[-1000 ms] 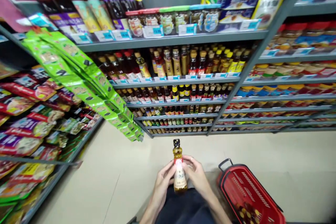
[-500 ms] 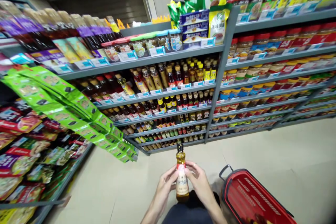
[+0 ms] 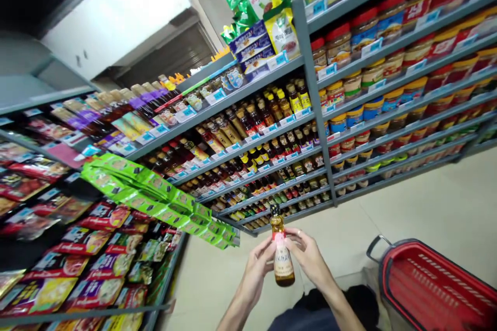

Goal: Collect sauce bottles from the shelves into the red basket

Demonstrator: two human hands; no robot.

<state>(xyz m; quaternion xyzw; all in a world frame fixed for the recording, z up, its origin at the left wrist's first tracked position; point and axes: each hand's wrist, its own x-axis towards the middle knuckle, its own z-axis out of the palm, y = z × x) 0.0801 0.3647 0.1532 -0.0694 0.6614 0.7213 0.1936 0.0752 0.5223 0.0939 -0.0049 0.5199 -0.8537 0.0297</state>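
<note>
Both my hands hold a small glass bottle of golden liquid (image 3: 282, 258) upright in front of me. It has a black cap and a white label with a red band. My left hand (image 3: 258, 269) wraps its left side, and my right hand (image 3: 306, 257) grips its right side and upper label. The lower part of the bottle shows below my fingers. Part of my dark clothing (image 3: 322, 313) shows beneath my forearms.
A red plastic shopping basket (image 3: 430, 284) with a metal handle sits at lower right. Grey shelves of bottled sauces and jars (image 3: 264, 134) fill the far side, with packets and hanging green sachet strips (image 3: 155, 199) at left. The floor is beige.
The whole view has rolled, so the shelves now slope up to the right, and more ceiling shows. The bottle has shifted slightly right in view and stays in both hands.
</note>
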